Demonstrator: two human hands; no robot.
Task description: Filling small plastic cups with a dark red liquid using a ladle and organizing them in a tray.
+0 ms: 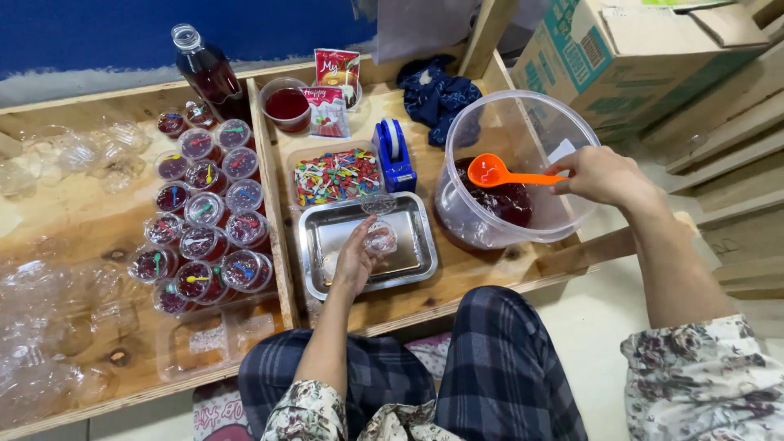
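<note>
My left hand (pixel 353 263) holds a small clear plastic cup (pixel 380 238) over a steel tray (pixel 416 214). My right hand (pixel 603 175) grips the handle of an orange spoon (pixel 495 172) inside a large clear tub (pixel 523 122). Dark red jelly (pixel 508 202) lies at the bottom of the tub, under the spoon's bowl. The tub leans toward me on the wooden board.
Several filled, lidded jelly cups (pixel 204 212) with small coloured spoons stand at left. A box of coloured spoons (pixel 336 175), a blue tape dispenser (pixel 394 153), a bottle of red liquid (pixel 207 72), a red-filled cup (pixel 287 104) and sachets (pixel 328 111) lie behind. Empty clear cups (pixel 49 327) pile far left. Cardboard box (pixel 629 49) at right.
</note>
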